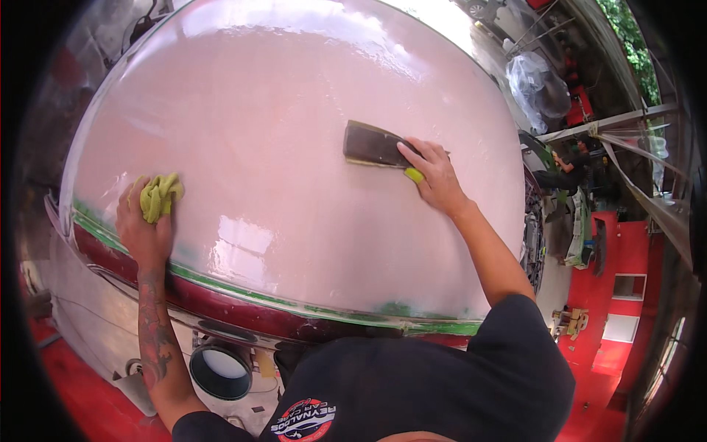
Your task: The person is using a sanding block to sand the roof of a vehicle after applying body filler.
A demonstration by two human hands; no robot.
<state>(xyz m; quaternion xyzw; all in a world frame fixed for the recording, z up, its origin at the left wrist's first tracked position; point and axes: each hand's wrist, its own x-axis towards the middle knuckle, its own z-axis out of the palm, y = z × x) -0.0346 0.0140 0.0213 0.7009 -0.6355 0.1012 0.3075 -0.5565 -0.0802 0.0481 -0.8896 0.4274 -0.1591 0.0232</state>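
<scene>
A broad, curved car body panel, coated pale pink and wet and glossy, spreads out in front of me. My right hand grips one end of a long dark sanding block, which lies flat on the panel right of its middle. Something small and bright yellow shows by that hand's fingers; its kind is unclear. Over at the left, near the panel's edge, my left hand holds a crumpled yellow-green cloth against the surface. The block's underside is hidden.
Green and dark red paint borders the panel's near edge, close to my body. Below it on the floor stands a dark round bucket. Another person is at the right. Clear plastic sheeting hangs at upper right.
</scene>
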